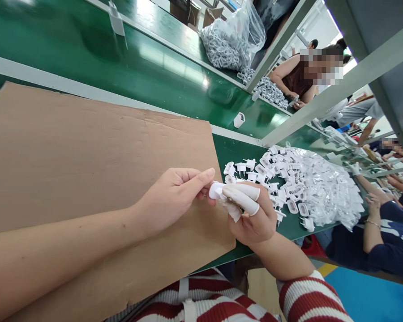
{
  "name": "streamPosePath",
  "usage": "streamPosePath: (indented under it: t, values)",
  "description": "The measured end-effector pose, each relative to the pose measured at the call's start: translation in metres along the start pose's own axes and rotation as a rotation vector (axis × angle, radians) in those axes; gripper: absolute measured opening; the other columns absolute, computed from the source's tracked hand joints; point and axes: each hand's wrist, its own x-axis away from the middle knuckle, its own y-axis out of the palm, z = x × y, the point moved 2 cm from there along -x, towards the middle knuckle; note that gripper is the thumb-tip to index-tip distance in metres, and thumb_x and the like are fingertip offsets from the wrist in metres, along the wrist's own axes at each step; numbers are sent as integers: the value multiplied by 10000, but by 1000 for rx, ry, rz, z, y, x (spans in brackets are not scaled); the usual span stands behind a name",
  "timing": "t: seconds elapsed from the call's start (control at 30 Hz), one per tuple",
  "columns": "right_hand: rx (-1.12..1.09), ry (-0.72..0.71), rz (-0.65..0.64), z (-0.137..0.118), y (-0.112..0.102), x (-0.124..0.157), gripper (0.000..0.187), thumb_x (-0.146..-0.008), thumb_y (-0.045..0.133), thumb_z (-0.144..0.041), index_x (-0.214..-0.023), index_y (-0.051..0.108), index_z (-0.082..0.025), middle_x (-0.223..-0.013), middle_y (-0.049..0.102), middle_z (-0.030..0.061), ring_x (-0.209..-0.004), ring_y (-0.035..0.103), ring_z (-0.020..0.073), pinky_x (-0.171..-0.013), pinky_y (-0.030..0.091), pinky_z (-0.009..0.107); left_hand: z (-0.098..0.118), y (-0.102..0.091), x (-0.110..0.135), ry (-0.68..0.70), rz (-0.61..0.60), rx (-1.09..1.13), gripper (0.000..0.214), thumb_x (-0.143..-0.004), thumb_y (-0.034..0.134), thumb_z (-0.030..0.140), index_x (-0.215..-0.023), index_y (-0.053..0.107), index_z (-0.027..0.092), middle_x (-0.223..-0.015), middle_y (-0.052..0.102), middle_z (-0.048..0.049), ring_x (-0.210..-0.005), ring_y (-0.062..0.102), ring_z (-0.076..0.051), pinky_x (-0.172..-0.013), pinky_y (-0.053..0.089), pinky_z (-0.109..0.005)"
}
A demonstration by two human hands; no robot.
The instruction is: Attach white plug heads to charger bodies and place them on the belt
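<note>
My left hand (174, 194) and my right hand (251, 214) meet over the edge of a brown cardboard sheet (87, 152). Both pinch one small white plastic plug part (216, 191) between their fingertips. Several fingers of my right hand wear white finger cots. Just beyond the hands lies a heap of white plug parts (275, 179) on the green table (242, 154), some loose, some spilling from a clear plastic bag (325, 188).
A single white part (239, 120) stands on the green conveyor belt (121, 58). A full clear bag of parts (233, 38) sits at the far side. Grey frame bars (322, 103) cross on the right. Other people work across the belt and along the right side.
</note>
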Motion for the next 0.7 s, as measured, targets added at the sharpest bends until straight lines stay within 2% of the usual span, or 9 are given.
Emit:
streamPosePath:
  t: [0.1,0.27,0.4,0.47,0.57,0.7]
  values:
    - [-5,14,3,0,0,1,215,-984,700,-153,-1195,727,-176,-993,780,97,-910,750,212,-715,679,353,0,0,2,10,-3,-1,525,-1016,587,571,-672,756,212,-764,732,-31,-785,632,-173,-806,537,-246]
    - [-3,51,2,3,-1,0,189,-1020,662,-209,-1195,733,-207,-971,778,87,-872,754,202,-677,667,338,-5,1,3,6,-48,18,366,-943,720,540,-790,766,211,-832,760,-18,-826,676,-175,-823,561,-249]
    - [-3,87,25,6,-2,1,239,-979,692,-138,-1198,732,-226,-986,777,76,-872,759,202,-707,675,358,-7,3,4,68,-131,67,268,-993,670,457,-952,783,219,-983,783,-20,-977,708,-182,-932,560,-247]
    - [-2,73,30,6,-3,2,255,-956,700,-103,-1191,730,-198,-997,771,94,-883,756,210,-720,675,367,-8,4,5,87,-125,33,260,-1009,646,442,-983,781,222,-1009,780,-17,-975,703,-173,-918,553,-234]
    - [46,-5,21,2,-2,4,226,-970,672,-128,-1184,725,-174,-992,762,105,-899,748,223,-706,674,376,-8,5,6,85,-46,-63,297,-1013,628,457,-911,767,216,-916,760,-3,-866,669,-149,-813,530,-206]
    - [90,-80,26,-4,-2,5,215,-997,629,-152,-1194,714,-162,-963,753,102,-882,741,225,-682,675,384,-7,4,7,33,40,-134,447,-982,654,537,-705,690,188,-721,680,6,-710,579,-123,-665,459,-196]
